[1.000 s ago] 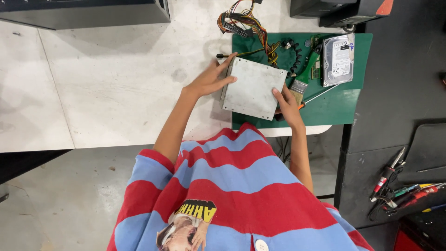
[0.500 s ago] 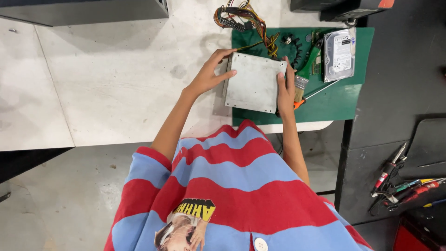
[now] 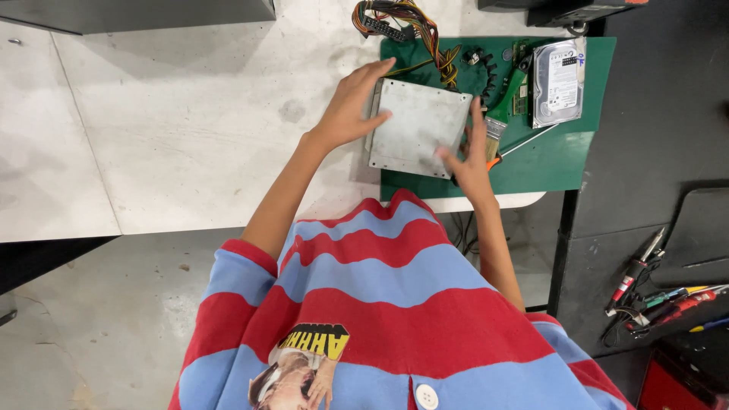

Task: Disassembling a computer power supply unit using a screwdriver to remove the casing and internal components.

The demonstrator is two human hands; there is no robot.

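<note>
a white rectangular label with dark print covers the hard drive [image 3: 558, 82], just beyond the right hand [image 3: 469, 156].

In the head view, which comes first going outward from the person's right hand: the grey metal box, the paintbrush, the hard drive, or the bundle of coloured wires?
From the right hand:
1. Grey metal box, under its fingers, to its left.
2. Paintbrush, just beside it on the right.
3. Hard drive, up on the right of the green mat.
4. Bundle of coloured wires, at the top edge.

Metal box [image 3: 419, 127] on mat [image 3: 558, 159], between both hands; wire bundle [image 3: 402, 21] behind, hard drive [image 3: 558, 82] right, possibly a brush [image 3: 503, 114] between.
</note>
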